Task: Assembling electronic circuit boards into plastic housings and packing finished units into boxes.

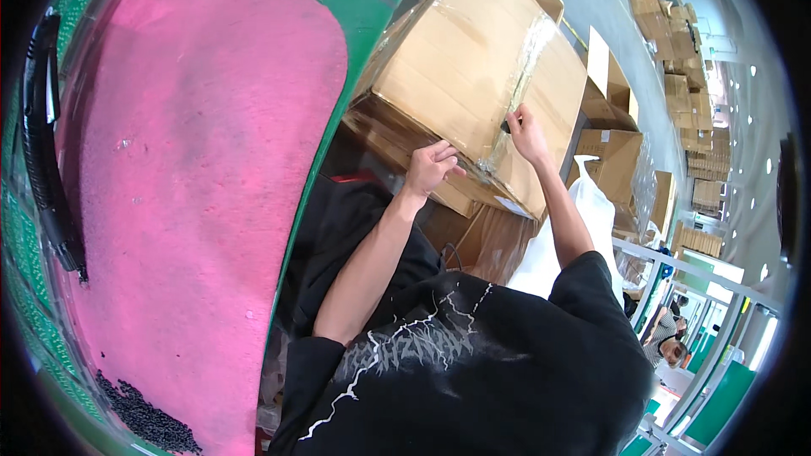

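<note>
A large brown cardboard box (456, 59) stands in front of me, closed, with a strip of clear tape (525, 63) along its top seam. My right hand (525, 135) is closed at the tape near the box's near edge. Between its fingers is a small black object (505, 127), mostly hidden, whose kind I cannot make out. My left hand (429, 171) rests at the box's near edge, left of the seam, with its fingers partly bent and apart. I see nothing held in it.
To my left lies a pink mat (203, 135) on a green table (363, 0), with a black cable-like tube (44, 143) and small black pellets (148, 418). A white bag (549, 245) and open cartons (612, 160) stand at right. Another person (667, 342) is farther off, lower right.
</note>
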`<state>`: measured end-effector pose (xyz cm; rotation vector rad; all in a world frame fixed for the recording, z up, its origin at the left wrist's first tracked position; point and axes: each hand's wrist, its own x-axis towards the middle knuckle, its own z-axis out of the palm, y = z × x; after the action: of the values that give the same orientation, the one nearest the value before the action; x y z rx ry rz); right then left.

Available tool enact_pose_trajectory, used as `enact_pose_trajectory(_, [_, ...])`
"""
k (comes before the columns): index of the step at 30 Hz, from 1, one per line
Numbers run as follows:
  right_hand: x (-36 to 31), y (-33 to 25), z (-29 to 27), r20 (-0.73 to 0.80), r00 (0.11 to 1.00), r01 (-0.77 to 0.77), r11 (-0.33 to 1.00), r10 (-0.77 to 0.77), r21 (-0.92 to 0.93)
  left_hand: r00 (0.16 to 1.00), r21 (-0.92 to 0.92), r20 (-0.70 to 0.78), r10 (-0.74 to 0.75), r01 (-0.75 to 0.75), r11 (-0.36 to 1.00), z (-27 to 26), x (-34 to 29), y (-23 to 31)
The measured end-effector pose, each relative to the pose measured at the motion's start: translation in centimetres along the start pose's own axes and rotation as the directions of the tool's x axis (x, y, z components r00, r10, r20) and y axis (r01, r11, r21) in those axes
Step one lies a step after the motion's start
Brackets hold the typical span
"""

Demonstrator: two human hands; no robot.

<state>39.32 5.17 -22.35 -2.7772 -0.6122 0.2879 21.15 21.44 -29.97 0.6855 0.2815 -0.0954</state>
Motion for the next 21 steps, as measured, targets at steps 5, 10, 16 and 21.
enact_pose_trajectory(5, [-0.8, 0.5, 1.9, -0.082, 0.996, -0.037, 0.999, 0.039, 0.029, 1.0, 0.04, -0.019, 0.002, -0.001, 0.999, -0.3, 0.3, -0.4])
enact_pose_trajectory(10, [-1.4, 1.0, 1.1, -0.044, 0.999, 0.012, 0.989, -0.006, 0.15, 0.999, 0.042, -0.022, -0.025, 0.026, 0.999, -0.9, 0.2, -0.7])
enact_pose_trajectory(16, [0.0, 2.1, 2.8, -0.023, 0.999, -0.04, 0.998, 0.041, 0.055, 0.997, 0.008, -0.063, -0.037, 0.038, 0.999, 0.4, -0.4, -0.1])
enact_pose_trajectory(21, [-2.3, 0.2, 2.6, -0.164, 0.985, -0.035, 0.987, 0.06, 0.154, 0.998, -0.015, -0.067, -0.004, 0.003, 1.0, -0.5, -0.2, -0.4])
